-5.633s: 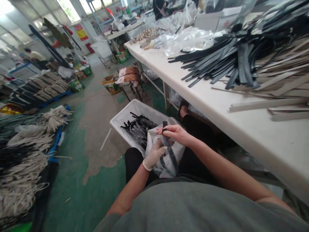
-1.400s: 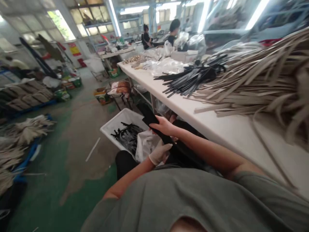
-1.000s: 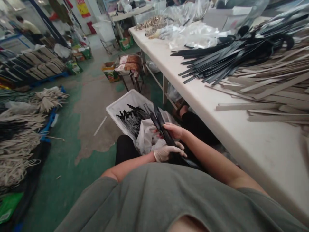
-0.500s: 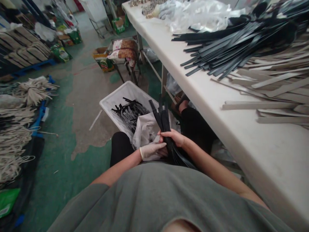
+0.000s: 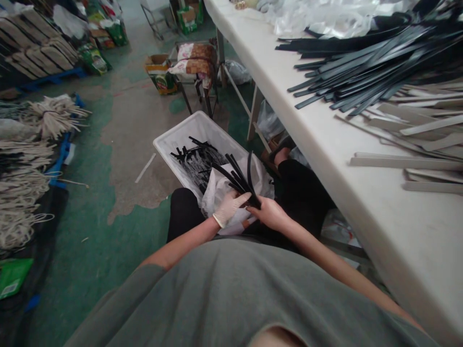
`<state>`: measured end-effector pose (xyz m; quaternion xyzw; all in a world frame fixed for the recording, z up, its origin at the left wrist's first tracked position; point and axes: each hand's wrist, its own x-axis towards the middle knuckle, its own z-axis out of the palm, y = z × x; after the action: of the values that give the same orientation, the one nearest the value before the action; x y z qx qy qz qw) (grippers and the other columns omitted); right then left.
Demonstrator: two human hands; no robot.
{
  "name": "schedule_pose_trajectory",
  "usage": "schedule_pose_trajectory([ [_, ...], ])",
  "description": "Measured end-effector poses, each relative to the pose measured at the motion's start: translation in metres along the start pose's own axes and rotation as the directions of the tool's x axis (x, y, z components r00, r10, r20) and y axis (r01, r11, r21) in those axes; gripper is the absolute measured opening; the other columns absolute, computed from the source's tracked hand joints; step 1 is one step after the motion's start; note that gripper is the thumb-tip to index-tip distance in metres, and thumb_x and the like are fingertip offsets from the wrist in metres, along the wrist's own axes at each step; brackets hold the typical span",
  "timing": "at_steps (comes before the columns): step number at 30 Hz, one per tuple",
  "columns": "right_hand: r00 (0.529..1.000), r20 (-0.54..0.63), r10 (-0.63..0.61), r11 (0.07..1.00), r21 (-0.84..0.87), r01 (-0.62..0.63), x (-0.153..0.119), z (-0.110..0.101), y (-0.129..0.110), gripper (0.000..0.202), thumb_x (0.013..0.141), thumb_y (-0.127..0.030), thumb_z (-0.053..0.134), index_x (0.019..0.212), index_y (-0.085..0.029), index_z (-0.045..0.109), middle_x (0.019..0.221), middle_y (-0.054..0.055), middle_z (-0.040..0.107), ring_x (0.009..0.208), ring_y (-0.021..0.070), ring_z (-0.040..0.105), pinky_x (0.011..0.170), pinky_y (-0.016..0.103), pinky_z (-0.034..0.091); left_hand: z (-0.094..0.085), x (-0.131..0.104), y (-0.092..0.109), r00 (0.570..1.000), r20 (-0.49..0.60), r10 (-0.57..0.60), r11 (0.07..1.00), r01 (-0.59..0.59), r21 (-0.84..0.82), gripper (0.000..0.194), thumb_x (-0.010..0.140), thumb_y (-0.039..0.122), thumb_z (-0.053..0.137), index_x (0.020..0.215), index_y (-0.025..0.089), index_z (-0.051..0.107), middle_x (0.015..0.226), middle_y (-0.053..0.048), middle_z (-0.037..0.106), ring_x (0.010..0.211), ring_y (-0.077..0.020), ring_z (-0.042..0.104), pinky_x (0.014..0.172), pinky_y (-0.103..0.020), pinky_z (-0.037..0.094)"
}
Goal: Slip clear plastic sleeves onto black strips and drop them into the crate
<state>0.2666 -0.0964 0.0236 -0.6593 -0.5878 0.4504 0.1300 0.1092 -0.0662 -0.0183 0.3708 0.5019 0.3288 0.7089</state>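
Note:
Between my hands is a bundle of black strips (image 5: 237, 174), their upper ends fanned out away from me. My left hand (image 5: 230, 206), in a pale thin glove, is closed round the bundle from the left. From the right, my bare right hand (image 5: 271, 212) grips the same strips lower down. Just beyond my hands stands a white plastic bin (image 5: 170, 156) holding a heap of black strips (image 5: 197, 161). A whitish plastic bag (image 5: 217, 190) hangs over the bin's near part, under the held strips.
On the right, a white table (image 5: 318, 140) carries black straps (image 5: 347, 72), beige straps (image 5: 405, 161) and clear plastic bags (image 5: 325, 19). A stool with a patterned cushion (image 5: 195, 62) stands past the bin. Bundles of beige cords (image 5: 21, 193) lie at left.
The strips have spread apart at their upper ends and lean more to the left. My right hand has shifted lower and slightly right along them. The view has shifted a little.

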Motion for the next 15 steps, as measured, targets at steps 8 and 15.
schedule_pose_trajectory([
  [8, 0.975, 0.216, 0.044, 0.814, 0.558, -0.161, -0.013, 0.0, 0.019, 0.049, 0.085, -0.062, 0.055, 0.068, -0.017, 0.061, 0.051, -0.001, 0.055, 0.042, 0.0103, 0.046, 0.047, 0.025, 0.038, -0.004, -0.009, 0.004, 0.994, 0.081, -0.077, 0.996, 0.081, -0.044, 0.038, 0.076, 0.052, 0.073, 0.073, 0.014, 0.072, 0.073, -0.008, 0.073, 0.07, -0.0205, 0.069, 0.075, -0.034, 0.054],
  [15, 0.974, 0.082, 0.213, 0.686, 0.697, -0.209, -0.007, -0.002, 0.03, 0.034, 0.066, -0.045, 0.079, 0.077, -0.017, 0.066, 0.058, 0.001, 0.063, 0.051, 0.0123, 0.054, 0.05, 0.025, 0.044, -0.022, -0.003, -0.005, 0.985, -0.059, -0.164, 0.985, 0.167, 0.042, 0.034, 0.075, 0.045, 0.073, 0.066, 0.013, 0.068, 0.065, -0.008, 0.07, 0.065, -0.019, 0.067, 0.07, -0.032, 0.053],
])
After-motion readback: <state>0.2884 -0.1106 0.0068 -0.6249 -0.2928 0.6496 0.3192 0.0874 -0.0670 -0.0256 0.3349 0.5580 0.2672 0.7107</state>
